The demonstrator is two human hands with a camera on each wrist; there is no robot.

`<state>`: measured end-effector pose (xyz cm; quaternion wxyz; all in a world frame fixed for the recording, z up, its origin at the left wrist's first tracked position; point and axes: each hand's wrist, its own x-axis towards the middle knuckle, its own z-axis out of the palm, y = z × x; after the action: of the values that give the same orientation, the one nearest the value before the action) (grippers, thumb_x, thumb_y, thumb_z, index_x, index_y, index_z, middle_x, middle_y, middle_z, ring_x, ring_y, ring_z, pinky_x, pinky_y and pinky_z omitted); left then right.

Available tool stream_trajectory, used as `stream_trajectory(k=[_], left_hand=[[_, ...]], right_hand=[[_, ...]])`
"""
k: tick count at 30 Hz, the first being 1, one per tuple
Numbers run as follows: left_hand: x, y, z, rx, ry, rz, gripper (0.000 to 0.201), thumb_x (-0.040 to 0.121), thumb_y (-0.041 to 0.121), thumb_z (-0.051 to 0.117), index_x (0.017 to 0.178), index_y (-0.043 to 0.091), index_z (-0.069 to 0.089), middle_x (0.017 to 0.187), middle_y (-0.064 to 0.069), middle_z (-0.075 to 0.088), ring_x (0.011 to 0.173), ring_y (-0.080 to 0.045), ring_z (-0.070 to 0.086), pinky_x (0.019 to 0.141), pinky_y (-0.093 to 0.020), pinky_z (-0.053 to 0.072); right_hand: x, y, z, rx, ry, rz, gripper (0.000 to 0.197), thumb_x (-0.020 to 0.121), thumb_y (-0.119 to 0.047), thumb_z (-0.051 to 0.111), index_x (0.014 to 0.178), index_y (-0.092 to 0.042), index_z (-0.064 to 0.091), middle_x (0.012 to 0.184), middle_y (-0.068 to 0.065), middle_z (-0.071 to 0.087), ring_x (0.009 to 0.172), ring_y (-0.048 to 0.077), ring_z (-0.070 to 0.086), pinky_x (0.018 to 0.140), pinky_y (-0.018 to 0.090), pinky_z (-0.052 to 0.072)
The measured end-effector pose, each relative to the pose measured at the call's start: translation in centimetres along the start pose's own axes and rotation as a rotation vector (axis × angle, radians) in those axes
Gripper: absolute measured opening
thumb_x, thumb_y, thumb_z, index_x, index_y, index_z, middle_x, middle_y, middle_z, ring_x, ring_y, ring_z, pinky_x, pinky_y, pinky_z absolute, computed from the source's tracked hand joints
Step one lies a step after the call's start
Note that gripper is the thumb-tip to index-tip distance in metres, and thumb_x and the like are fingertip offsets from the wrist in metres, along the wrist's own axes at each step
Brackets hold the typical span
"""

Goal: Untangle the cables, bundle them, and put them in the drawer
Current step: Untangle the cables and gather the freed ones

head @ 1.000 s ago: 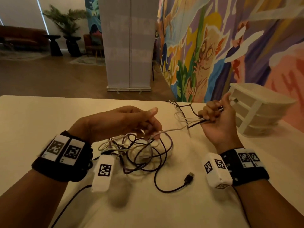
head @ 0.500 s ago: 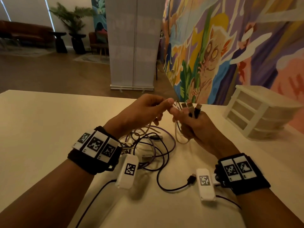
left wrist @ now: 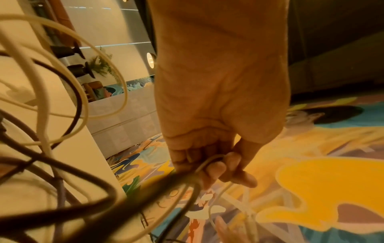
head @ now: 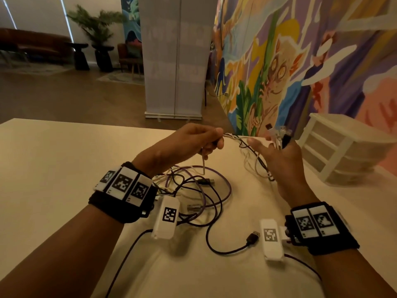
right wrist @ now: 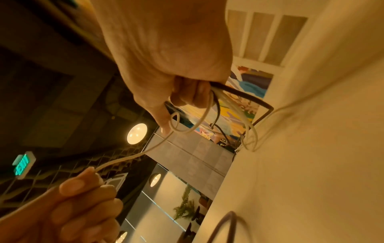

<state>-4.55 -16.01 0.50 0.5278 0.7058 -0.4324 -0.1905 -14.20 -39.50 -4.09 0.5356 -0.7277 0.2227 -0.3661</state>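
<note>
Since half a second ago the two hands, which were meeting fingertip to fingertip over the table, are drawing apart, the right hand (head: 283,160) carrying its cluster of plugs (head: 279,134) out toward the drawer unit (head: 343,151) while the left hand (head: 189,143) is staying nearer the middle. Between them a white cable (head: 234,137) is stretching fairly taut, and that looks like the point of the spread: pulling one strand straight so it slides free of the others. The left hand is closing thumb against curled fingers on that white cable, with the loose end hanging down from the fist toward the heap; the left wrist view is showing the fingertips (left wrist: 216,169) wrapped around a thin pale strand. The right hand is gripping several cable ends together in curled fingers, plugs sticking up above the knuckles, thumb lying straight, presumably keeping the already-sorted ends gathered so they are not falling back into the knot. Loops of white and dark cable are dangling below it. The rest of the tangle (head: 193,194), purple, black and white strands with a couple of USB plugs, is lying on the table (head: 53,168) between the forearms, so I judge untangling is only partly done. The drawer unit is sitting on the table's right side, drawers seemingly closed, well apart from the heap.
</note>
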Motion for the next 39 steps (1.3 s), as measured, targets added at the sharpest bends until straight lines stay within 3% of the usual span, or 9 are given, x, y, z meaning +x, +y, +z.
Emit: stream_trajectory(k=[3, 7, 12, 18, 23, 26, 29, 34, 39], left_hand=[[0.4, -1.0, 0.9, 0.085, 0.028, -0.020, 0.046, 0.113, 0.038, 0.041, 0.102, 0.006, 0.072, 0.079, -0.002, 0.048, 0.075, -0.015, 0.047, 0.077, -0.031, 0.048], [0.9, -1.6, 2.0, 0.183, 0.066, 0.008, 0.047, 0.114, 0.040, 0.038, 0.104, 0.008, 0.070, 0.076, 0.005, 0.052, 0.071, -0.010, 0.051, 0.079, -0.035, 0.051], [1.2, -1.7, 3.1, 0.121, -0.025, -0.023, 0.045, 0.114, 0.036, 0.037, 0.102, 0.007, 0.069, 0.082, 0.000, 0.059, 0.076, -0.013, 0.055, 0.082, -0.032, 0.052], [1.2, -2.8, 2.6, 0.189, -0.127, -0.137, 0.052, 0.115, 0.040, 0.030, 0.110, 0.010, 0.073, 0.108, -0.004, 0.078, 0.109, -0.018, 0.070, 0.107, -0.037, 0.048], [0.9, -3.2, 0.9, 0.311, -0.057, -0.130, 0.040, 0.114, 0.033, 0.039, 0.108, 0.014, 0.074, 0.100, -0.003, 0.075, 0.093, -0.013, 0.068, 0.088, -0.027, 0.052], [1.1, -2.7, 1.0, 0.365, 0.088, -0.047, 0.037, 0.113, 0.036, 0.043, 0.103, 0.019, 0.074, 0.087, 0.001, 0.068, 0.081, -0.010, 0.063, 0.080, -0.028, 0.053], [1.1, -2.2, 1.4, 0.390, 0.100, -0.012, 0.036, 0.112, 0.037, 0.045, 0.101, 0.020, 0.075, 0.083, 0.004, 0.066, 0.077, -0.009, 0.060, 0.076, -0.029, 0.051], [1.0, -1.9, 1.6, 0.407, -0.038, -0.075, 0.041, 0.111, 0.042, 0.044, 0.109, 0.017, 0.076, 0.096, 0.003, 0.074, 0.087, -0.009, 0.066, 0.084, -0.027, 0.054], [0.7, -2.7, 0.0, 0.511, 0.044, -0.099, 0.040, 0.110, 0.045, 0.046, 0.106, 0.019, 0.076, 0.100, 0.006, 0.075, 0.093, -0.005, 0.067, 0.078, -0.024, 0.049]], right_hand=[[-0.4, -0.3, -0.1, -0.024, -0.146, -0.087, 0.034, 0.077, -0.049, 0.092, 0.086, -0.023, 0.072, 0.068, -0.008, 0.060, 0.058, 0.009, 0.052, 0.060, 0.029, 0.046], [-1.5, -0.9, 1.1, 0.043, -0.465, 0.043, 0.039, 0.092, -0.063, 0.072, 0.074, -0.029, 0.077, 0.055, -0.006, 0.038, 0.049, 0.012, 0.031, 0.052, 0.031, 0.028], [-2.1, -0.8, 2.0, 0.209, -0.350, 0.163, 0.038, 0.099, -0.046, 0.072, 0.062, -0.033, 0.076, 0.057, -0.003, 0.031, 0.049, 0.012, 0.025, 0.051, 0.033, 0.022], [-0.3, -0.5, 1.4, 0.616, -0.140, 0.224, 0.016, 0.101, -0.028, 0.070, 0.094, -0.014, 0.074, 0.053, -0.009, 0.026, 0.044, 0.006, 0.019, 0.046, 0.025, 0.017], [1.1, -0.3, -0.1, 0.636, -0.020, 0.193, 0.025, 0.101, -0.043, 0.070, 0.100, -0.018, 0.071, 0.057, -0.008, 0.028, 0.044, 0.005, 0.024, 0.045, 0.023, 0.021], [-0.3, -0.2, 1.0, 0.476, -0.244, 0.196, 0.054, 0.094, -0.062, 0.068, 0.113, -0.012, 0.076, 0.061, -0.008, 0.026, 0.048, 0.007, 0.022, 0.047, 0.025, 0.019], [-1.8, 0.0, 2.5, 0.277, -0.430, 0.175, 0.057, 0.087, -0.071, 0.071, 0.108, -0.019, 0.082, 0.062, -0.004, 0.030, 0.053, 0.011, 0.025, 0.050, 0.029, 0.022], [-2.1, 0.1, 2.9, 0.223, -0.284, 0.170, 0.036, 0.088, -0.052, 0.082, 0.093, -0.017, 0.078, 0.057, -0.008, 0.040, 0.051, 0.010, 0.033, 0.051, 0.029, 0.029], [0.1, -0.7, 1.0, 0.665, -0.020, 0.170, 0.018, 0.096, -0.033, 0.078, 0.087, -0.023, 0.065, 0.057, -0.010, 0.032, 0.045, 0.006, 0.024, 0.045, 0.023, 0.021]])
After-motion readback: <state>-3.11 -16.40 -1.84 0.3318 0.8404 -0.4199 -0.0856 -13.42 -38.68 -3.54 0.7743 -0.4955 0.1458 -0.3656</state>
